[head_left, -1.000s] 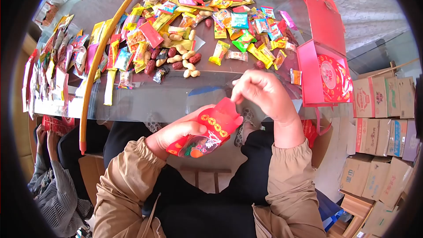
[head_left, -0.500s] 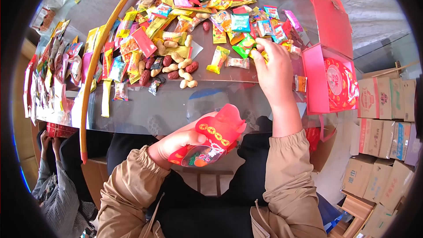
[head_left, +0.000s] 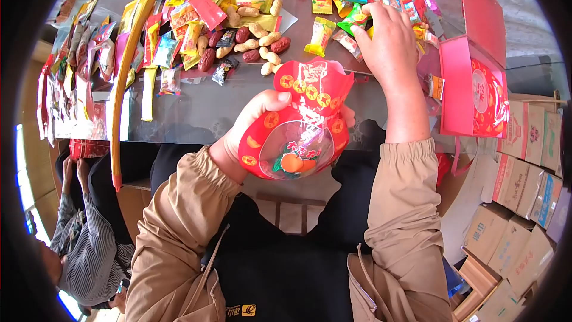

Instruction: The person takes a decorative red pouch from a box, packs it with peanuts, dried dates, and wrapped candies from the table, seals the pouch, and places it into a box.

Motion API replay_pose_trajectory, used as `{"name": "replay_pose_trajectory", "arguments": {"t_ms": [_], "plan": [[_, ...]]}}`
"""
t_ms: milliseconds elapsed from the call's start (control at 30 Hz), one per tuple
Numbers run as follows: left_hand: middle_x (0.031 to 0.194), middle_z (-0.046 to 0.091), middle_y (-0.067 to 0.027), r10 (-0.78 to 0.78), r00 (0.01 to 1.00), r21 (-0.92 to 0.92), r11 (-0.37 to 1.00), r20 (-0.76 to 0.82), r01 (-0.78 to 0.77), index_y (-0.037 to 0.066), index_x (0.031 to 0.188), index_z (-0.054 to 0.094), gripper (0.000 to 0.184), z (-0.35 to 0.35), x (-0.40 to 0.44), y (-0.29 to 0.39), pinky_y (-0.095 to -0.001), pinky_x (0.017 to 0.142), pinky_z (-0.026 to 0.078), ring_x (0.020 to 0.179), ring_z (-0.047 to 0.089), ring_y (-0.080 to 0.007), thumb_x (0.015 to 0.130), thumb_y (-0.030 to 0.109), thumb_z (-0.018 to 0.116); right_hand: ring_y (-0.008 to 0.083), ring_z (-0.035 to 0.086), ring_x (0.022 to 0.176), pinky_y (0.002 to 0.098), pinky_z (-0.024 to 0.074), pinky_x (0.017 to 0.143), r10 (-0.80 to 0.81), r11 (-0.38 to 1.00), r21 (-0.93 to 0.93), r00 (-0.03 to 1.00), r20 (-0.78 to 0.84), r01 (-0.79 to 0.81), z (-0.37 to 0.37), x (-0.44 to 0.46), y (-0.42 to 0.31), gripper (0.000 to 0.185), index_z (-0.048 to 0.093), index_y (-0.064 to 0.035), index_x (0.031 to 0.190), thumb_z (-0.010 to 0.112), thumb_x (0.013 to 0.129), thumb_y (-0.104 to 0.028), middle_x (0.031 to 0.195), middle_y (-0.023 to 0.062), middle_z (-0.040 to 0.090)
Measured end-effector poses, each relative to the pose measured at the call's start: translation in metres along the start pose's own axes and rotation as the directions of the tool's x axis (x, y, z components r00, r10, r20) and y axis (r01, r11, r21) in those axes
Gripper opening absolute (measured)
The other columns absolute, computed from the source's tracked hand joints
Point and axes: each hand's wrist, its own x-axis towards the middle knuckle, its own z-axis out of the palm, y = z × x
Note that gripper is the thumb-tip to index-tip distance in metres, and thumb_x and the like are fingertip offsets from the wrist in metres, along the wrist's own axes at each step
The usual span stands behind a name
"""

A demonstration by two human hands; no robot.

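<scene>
My left hand (head_left: 262, 107) is closed around a red gift bag (head_left: 253, 137) with gold coin prints and a clear window. A few small wrapped pieces show in the bottom of the bag, one orange and green. My right hand (head_left: 390, 42) hovers at the near right edge of a candy pile, thumb and index finger apart. A green wrapped candy (head_left: 353, 19) lies just beside its thumb and fingertips. Its other fingertips are partly hidden. Nearby are a yellow wrapped candy (head_left: 320, 37) and a pale wrapped candy (head_left: 347, 45).
Peanuts (head_left: 269, 39) and red dates (head_left: 207, 59) lie left of centre. A long wooden stick (head_left: 124, 77) crosses the glass table (head_left: 196, 116), with packets (head_left: 74, 77) beyond it. An open pink-red box (head_left: 457, 86) stands right, near stacked cartons (head_left: 518, 185). Another person (head_left: 92, 244) sits left.
The view has shifted, so the table things appear higher and further right. My left hand has raised the bag and turned its window toward me. My right hand stays by the green candy.
</scene>
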Motion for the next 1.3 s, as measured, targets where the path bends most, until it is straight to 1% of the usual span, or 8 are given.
{"name": "replay_pose_trajectory", "arguments": {"t_ms": [267, 500, 700, 833, 933, 1067, 1167, 1300], "plan": [[0.14, 0.052, -0.0283, -0.002, 1.0, -0.059, 0.998, 0.019, 0.003, -0.003, 0.146, 0.04, 0.085, -0.003, -0.007, -0.001, -0.0471, 0.104, 0.052, 0.124, 0.059, -0.0377, 0.082, 0.042, 0.07, 0.0355, 0.06, 0.103, 0.0452, 0.0495, 0.093, 0.019, 1.0, 0.01, 0.997, -0.077, -0.018, 0.004, 0.001, -0.008, 0.042, 0.064, -0.0057, 0.117, 0.078, 0.078, -0.013, 0.106, 0.0144, 0.066], [0.137, 0.055, -0.026, -0.014, 0.999, -0.105, 0.994, 0.036, 0.017, -0.001, 0.146, 0.04, 0.082, -0.006, -0.009, -0.003, -0.0461, 0.102, 0.053, 0.12, 0.062, -0.036, 0.082, 0.038, 0.073, 0.0366, 0.062, 0.101, 0.0467, 0.0501, 0.09, 0.04, 0.993, 0.112, 0.998, 0.049, -0.046, 0.0, 0.001, -0.009, 0.034, 0.064, -0.0058, 0.114, 0.073, 0.082, -0.012, 0.104, 0.0158, 0.066], [0.139, 0.054, -0.026, -0.054, 0.998, -0.118, 0.991, 0.031, 0.057, -0.001, 0.146, 0.04, 0.083, -0.005, -0.007, 0.001, -0.0467, 0.105, 0.05, 0.123, 0.061, -0.0363, 0.08, 0.035, 0.075, 0.0362, 0.066, 0.098, 0.0455, 0.0525, 0.086, 0.237, 0.931, 0.274, 0.97, 0.056, -0.243, -0.005, 0.001, -0.006, 0.029, 0.062, -0.0031, 0.112, 0.069, 0.086, -0.015, 0.103, 0.0177, 0.068], [0.141, 0.053, -0.0265, -0.053, 0.999, -0.083, 0.995, 0.0, 0.053, -0.001, 0.148, 0.039, 0.085, -0.006, -0.008, -0.001, -0.0471, 0.103, 0.052, 0.124, 0.06, -0.0367, 0.079, 0.034, 0.075, 0.0332, 0.069, 0.091, 0.0423, 0.0537, 0.082, 0.358, 0.797, 0.459, 0.919, 0.165, -0.393, -0.011, 0.001, 0.002, 0.027, 0.063, -0.0011, 0.107, 0.069, 0.086, -0.017, 0.1, 0.0181, 0.069], [0.142, 0.051, -0.0268, -0.027, 1.0, -0.031, 0.999, -0.015, 0.027, 0.0, 0.148, 0.039, 0.086, -0.006, -0.008, -0.002, -0.0476, 0.101, 0.053, 0.123, 0.06, -0.037, 0.079, 0.035, 0.075, 0.0318, 0.068, 0.091, 0.0415, 0.0534, 0.081, 0.355, 0.812, 0.418, 0.913, 0.2, -0.407, -0.013, 0.001, 0.005, 0.027, 0.065, -0.0023, 0.108, 0.07, 0.086, -0.018, 0.101, 0.0168, 0.07], [0.142, 0.051, -0.0268, -0.067, 0.998, -0.064, 0.996, 0.0, 0.067, -0.001, 0.149, 0.037, 0.088, -0.001, -0.008, -0.001, -0.0462, 0.1, 0.054, 0.123, 0.06, -0.0364, 0.079, 0.036, 0.074, 0.0308, 0.062, 0.1, 0.0414, 0.0503, 0.089, 0.263, 0.926, 0.299, 0.962, -0.073, -0.231, -0.012, 0.006, 0.002, 0.023, 0.069, -0.0045, 0.104, 0.072, 0.084, -0.015, 0.105, 0.0128, 0.072], [0.142, 0.051, -0.0268, -0.079, 0.997, -0.041, 0.996, 0.007, 0.079, -0.003, 0.149, 0.036, 0.089, -0.001, -0.006, 0.0, -0.0451, 0.101, 0.054, 0.123, 0.06, -0.0359, 0.079, 0.035, 0.074, 0.0306, 0.062, 0.102, 0.0423, 0.0486, 0.093, -0.016, 0.965, 0.257, 0.989, -0.149, 0.055, -0.011, 0.016, -0.002, 0.021, 0.07, -0.0039, 0.104, 0.071, 0.084, -0.012, 0.105, 0.0108, 0.072], [0.142, 0.051, -0.0265, -0.086, 0.996, -0.086, 0.993, -0.022, 0.084, -0.004, 0.15, 0.035, 0.089, -0.001, 0.001, 0.001, -0.0439, 0.102, 0.053, 0.122, 0.061, -0.0359, 0.079, 0.032, 0.074, 0.0317, 0.06, 0.11, 0.0432, 0.0467, 0.097, -0.126, 0.958, 0.252, 0.99, -0.061, 0.137, 0.0, 0.022, -0.018, 0.03, 0.068, -0.0035, 0.115, 0.07, 0.086, -0.011, 0.114, 0.0103, 0.071]]}}
